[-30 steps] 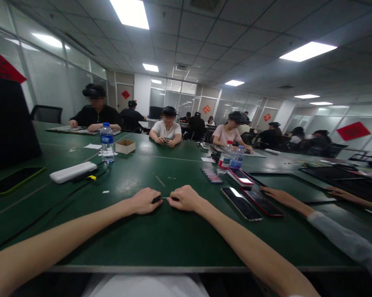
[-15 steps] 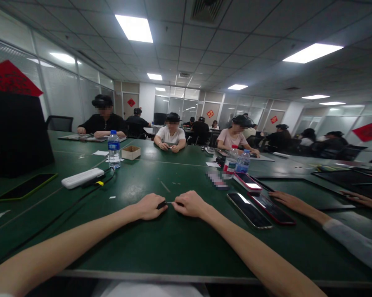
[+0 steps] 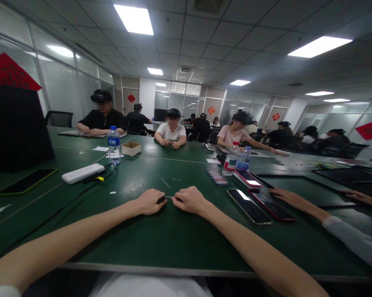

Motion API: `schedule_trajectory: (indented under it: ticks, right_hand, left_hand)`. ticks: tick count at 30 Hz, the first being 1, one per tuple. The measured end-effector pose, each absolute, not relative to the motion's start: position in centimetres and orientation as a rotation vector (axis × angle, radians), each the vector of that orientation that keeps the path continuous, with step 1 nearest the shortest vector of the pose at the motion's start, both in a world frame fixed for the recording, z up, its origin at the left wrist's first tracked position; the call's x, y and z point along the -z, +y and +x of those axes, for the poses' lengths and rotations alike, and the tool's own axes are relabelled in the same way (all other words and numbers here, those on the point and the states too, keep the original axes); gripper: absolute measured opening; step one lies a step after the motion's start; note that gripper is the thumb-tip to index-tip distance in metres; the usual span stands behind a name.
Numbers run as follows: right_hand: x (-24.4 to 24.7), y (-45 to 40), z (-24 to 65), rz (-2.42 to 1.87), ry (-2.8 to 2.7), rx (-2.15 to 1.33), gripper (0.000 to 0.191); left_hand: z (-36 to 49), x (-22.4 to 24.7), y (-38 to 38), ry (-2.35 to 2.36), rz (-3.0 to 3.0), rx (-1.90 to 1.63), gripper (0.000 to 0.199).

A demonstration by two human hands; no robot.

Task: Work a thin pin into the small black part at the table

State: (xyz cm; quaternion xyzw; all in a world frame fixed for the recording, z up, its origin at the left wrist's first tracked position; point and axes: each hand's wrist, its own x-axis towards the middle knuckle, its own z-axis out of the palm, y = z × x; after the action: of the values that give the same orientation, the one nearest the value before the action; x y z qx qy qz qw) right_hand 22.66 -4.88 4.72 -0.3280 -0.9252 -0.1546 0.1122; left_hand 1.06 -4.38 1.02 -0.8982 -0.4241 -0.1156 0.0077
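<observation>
Close together over the green table [image 3: 173, 243], both hands are closed, knuckles up. My left hand [image 3: 150, 201] grips a small black object [image 3: 161, 199], most of it hidden by the fingers. A thin, light-coloured rod or strand [image 3: 169, 197] runs across the narrow gap towards my right hand [image 3: 189, 199]. The right fingers are curled at its other end; what they pinch is hidden. The kind of object cannot be made out at this size.
On the left lie a white power bank [image 3: 83, 173] with a black cable and a green-edged phone [image 3: 27, 181]. A water bottle [image 3: 114, 144] stands by an open box [image 3: 131, 148]. To the right are phones [image 3: 249, 206], two bottles [image 3: 231, 156] and a co-worker's hand [image 3: 286, 195]. Several people sit beyond.
The whole view has shifted slightly. My hands keep nearly the same pose, the gap between them a little narrower. Across the table, the person in pink has stretched an arm out to the right.
</observation>
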Motion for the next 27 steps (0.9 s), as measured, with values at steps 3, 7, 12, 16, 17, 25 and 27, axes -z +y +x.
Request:
schedule_trajectory:
  ticks: [3,7,12,16,17,25,27]
  right_hand:
    - [-4.7,-5.5,22.3,-0.884,-2.689,0.422,0.039]
    - [-4.2,-6.7,21.0,-0.534,-2.691,0.401,0.036]
    - [-4.3,-6.1,21.5,-0.707,-2.716,0.426,0.038]
    - [-4.8,-4.7,23.1,-0.936,-2.736,0.431,0.043]
    - [-4.8,-4.6,23.2,-0.947,-2.746,0.43,0.044]
    - [-4.3,-4.7,22.7,-0.977,-2.726,0.47,0.043]
    - [-4.4,-4.6,22.8,-0.98,-2.73,0.458,0.043]
  left_hand:
    - [1.1,-1.1,-4.3,-1.33,-2.808,0.383,0.036]
    - [1.3,-1.1,-4.0,-1.392,-2.797,0.335,0.036]
    - [1.3,-1.3,-4.1,-1.372,-2.785,0.317,0.035]
    - [1.3,-1.4,-4.3,-1.371,-2.794,0.333,0.037]
    - [1.4,-1.4,-4.3,-1.365,-2.795,0.339,0.037]
    - [1.4,-1.2,-4.3,-1.318,-2.76,0.348,0.037]
    - [1.4,-1.0,-4.1,-1.308,-2.763,0.347,0.037]
